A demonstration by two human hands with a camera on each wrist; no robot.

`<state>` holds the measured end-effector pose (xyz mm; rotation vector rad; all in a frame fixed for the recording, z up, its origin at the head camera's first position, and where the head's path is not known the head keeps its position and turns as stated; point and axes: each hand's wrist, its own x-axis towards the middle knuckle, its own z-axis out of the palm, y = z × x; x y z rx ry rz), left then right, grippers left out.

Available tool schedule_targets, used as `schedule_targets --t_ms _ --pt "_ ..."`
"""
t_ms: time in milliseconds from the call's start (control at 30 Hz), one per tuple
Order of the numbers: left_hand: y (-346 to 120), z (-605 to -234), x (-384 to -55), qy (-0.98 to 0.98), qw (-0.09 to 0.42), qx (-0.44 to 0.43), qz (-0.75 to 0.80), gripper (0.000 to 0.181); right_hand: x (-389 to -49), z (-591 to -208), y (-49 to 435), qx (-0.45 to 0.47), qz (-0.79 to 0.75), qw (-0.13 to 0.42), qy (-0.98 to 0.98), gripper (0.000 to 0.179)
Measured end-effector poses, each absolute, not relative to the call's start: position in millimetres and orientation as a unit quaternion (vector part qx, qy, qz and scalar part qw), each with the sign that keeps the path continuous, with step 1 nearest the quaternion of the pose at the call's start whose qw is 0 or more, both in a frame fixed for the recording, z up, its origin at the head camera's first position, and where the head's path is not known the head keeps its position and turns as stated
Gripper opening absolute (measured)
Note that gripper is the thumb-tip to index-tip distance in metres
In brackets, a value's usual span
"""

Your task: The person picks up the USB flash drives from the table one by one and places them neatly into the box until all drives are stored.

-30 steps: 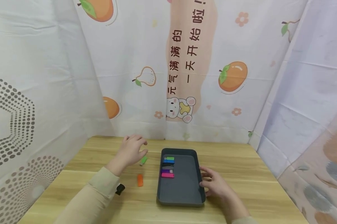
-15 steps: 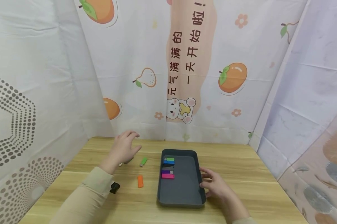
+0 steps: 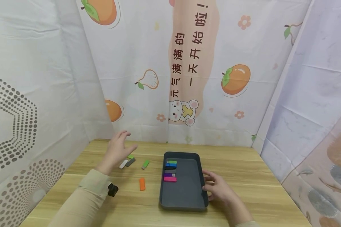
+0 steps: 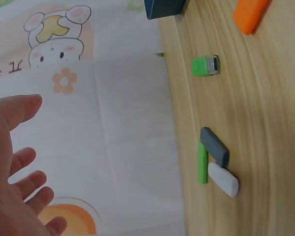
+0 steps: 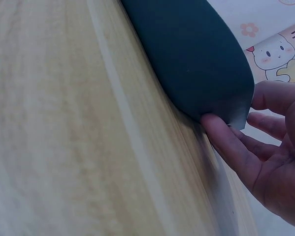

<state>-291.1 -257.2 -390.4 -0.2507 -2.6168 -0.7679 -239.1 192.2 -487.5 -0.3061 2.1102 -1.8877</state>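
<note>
So, closest in is the dark grey tray; looks like stiff plastic, probably light enough to skid if bumped, so I'd steady it by a side wall. The right hand is right there, fingers loosely bent with the tips against the tray's right wall, not really clamped on anything. Left of the tray lies an orange stick on its own: a hard little USB drive by the look of it, light, likely slick, so pinch it across the long sides. Inside the tray, a row of six sticks runs along the left wall, a pink stick nearest. Further back there's a loose green stick with its metal plug bare; I'd grab the coloured body instead. Left of that, a grey stick, a white stick and a slim green stick bunch up, so nudging a neighbour is easy. The left hand hangs over that side, thumb and fingers well apart, empty. The counter is smooth-looking wood grain, with printed cloth hanging behind.
</note>
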Motion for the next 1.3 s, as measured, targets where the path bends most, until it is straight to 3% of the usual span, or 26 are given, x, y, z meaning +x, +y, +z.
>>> schedule_targets --t_ms 533,733,1300 --pt "-279 -418 -302 -0.945 0.123 -0.046 -0.299 0.08 -240 -490 193 -0.106 -0.656 0.147 0.732 0.077" --pt "-280 -428 -302 -0.954 0.115 -0.042 -0.274 0.085 -240 -489 194 -0.109 -0.656 0.149 0.732 0.077" --pt "-278 -450 -301 -0.96 0.043 -0.022 -0.276 0.08 -240 -487 193 -0.109 -0.652 0.152 0.735 0.077"
